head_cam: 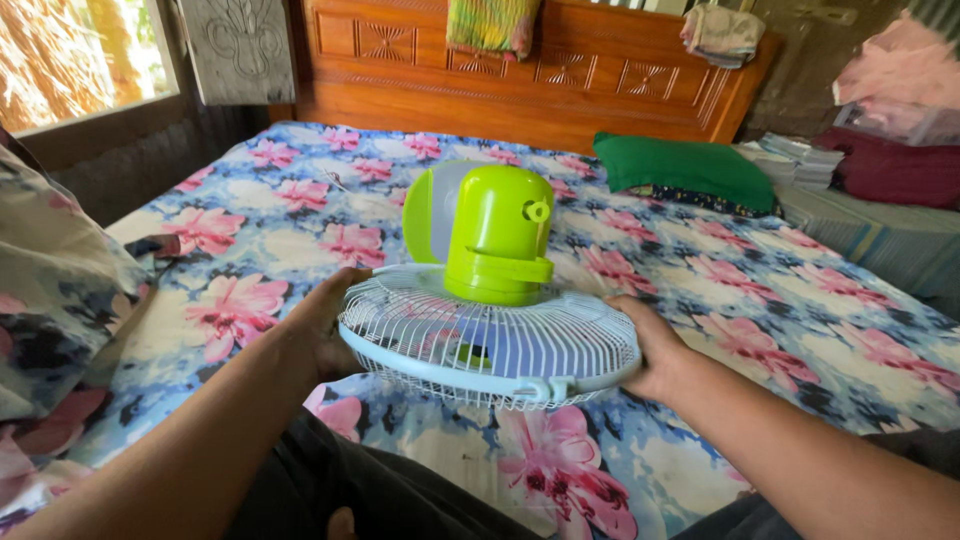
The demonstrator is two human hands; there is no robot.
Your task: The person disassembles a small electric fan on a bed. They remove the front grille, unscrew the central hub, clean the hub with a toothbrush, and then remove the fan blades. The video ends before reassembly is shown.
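One table fan (490, 320) was in hand, held above the bed (760, 290) with its round white wire cage lying flat, face down, and its lime-green motor housing (498, 235) standing upward from the cage's middle. One pale blue rim ran round the cage, with one clip at the near edge.

Left hand (325, 325): closed around the cage's left edge, fingers curled under the rim, thumb side up. Right hand (650, 345): gripped the cage's right edge in the same way. Both forearms reached in from the bottom corners.

Bed: one sheet, blue with large pink flowers. One green pillow (690, 170) lay near the carved wooden headboard (600, 85), well apart from the fan. Two bundles of cloth hung over the headboard's top edge. One stack of folded papers or cloth (795, 160) sat right of the pillow; which of the two could not be told.
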